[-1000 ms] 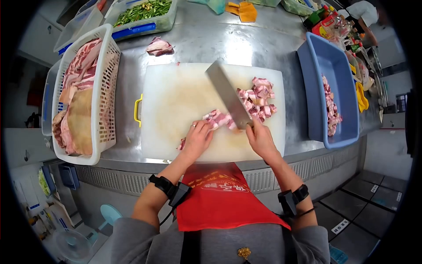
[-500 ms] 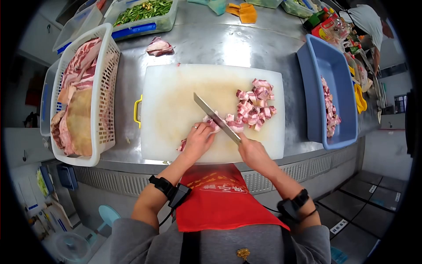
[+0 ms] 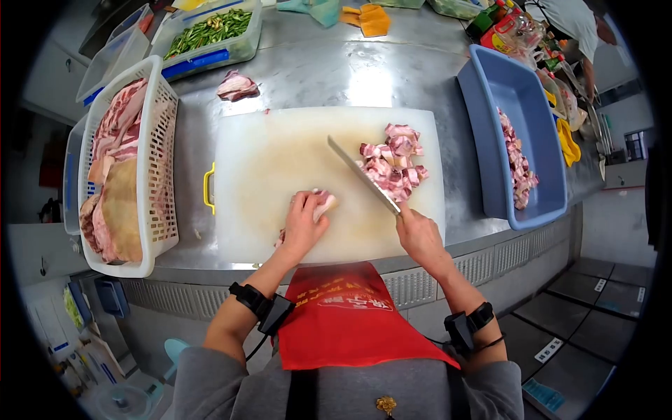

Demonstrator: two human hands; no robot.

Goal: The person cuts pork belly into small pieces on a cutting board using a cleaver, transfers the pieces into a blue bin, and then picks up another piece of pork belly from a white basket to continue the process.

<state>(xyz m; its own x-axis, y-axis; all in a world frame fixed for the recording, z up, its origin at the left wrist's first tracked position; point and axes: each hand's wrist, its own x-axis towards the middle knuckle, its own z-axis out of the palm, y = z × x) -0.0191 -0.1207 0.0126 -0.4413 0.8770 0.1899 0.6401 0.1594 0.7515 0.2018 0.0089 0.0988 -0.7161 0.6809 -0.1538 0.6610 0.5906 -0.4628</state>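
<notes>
Right hand (image 3: 420, 233) grips cleaver (image 3: 365, 176) beside pork cubes (image 3: 400, 175); left hand (image 3: 303, 225) grasps pork strip (image 3: 326, 205); cutting board (image 3: 269, 157) open toward left edge.

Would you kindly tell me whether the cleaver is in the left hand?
No, the right hand holds the cleaver, while the left hand holds a strip of pork belly.

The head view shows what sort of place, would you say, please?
Probably a commercial kitchen: a long metal counter holds a cutting board with diced meat and a white basket of large meat slabs.
</notes>
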